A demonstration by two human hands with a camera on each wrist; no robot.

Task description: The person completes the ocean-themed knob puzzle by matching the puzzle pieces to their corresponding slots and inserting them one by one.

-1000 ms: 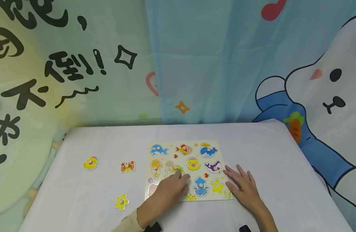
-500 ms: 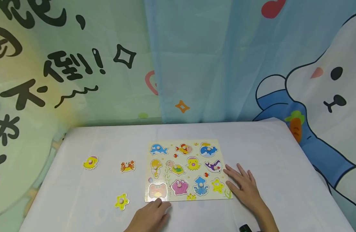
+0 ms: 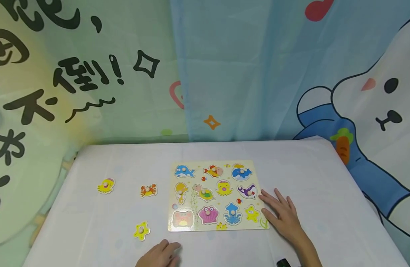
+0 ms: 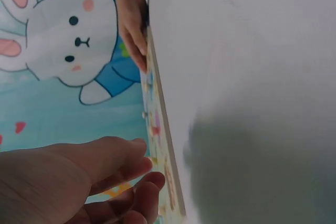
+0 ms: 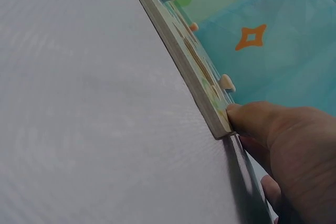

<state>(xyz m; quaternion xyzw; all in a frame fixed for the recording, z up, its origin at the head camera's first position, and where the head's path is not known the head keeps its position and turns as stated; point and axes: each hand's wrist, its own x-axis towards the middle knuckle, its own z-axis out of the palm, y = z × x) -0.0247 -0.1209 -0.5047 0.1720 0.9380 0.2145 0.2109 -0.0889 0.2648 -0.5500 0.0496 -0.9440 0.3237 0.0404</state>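
Observation:
A knobbed wooden puzzle board [image 3: 198, 168] with sea-animal pieces lies on the white table. My right hand [image 3: 283, 218] rests at its right edge with fingers spread, and in the right wrist view the thumb [image 5: 252, 116] touches the board's corner. In front of the board's left end is my left hand [image 3: 159, 255], holding nothing, its fingers loosely bent. A turtle piece [image 3: 205, 193] sits in the board's middle row, above a pink shell piece [image 3: 208, 215]. At the board's near left corner a pale pink recess [image 3: 182, 219] shows its printed bottom.
Left of the board lie three loose pieces: a red crab [image 3: 148, 190], a yellow fish-like piece [image 3: 106, 185] and a yellow starfish [image 3: 141, 230]. A printed cloth backdrop [image 3: 245, 92] hangs behind the table [image 3: 311, 167].
My left hand has left the turtle piece and drawn back off the board, toward the near left of the table. My right hand has stayed at the board's right edge.

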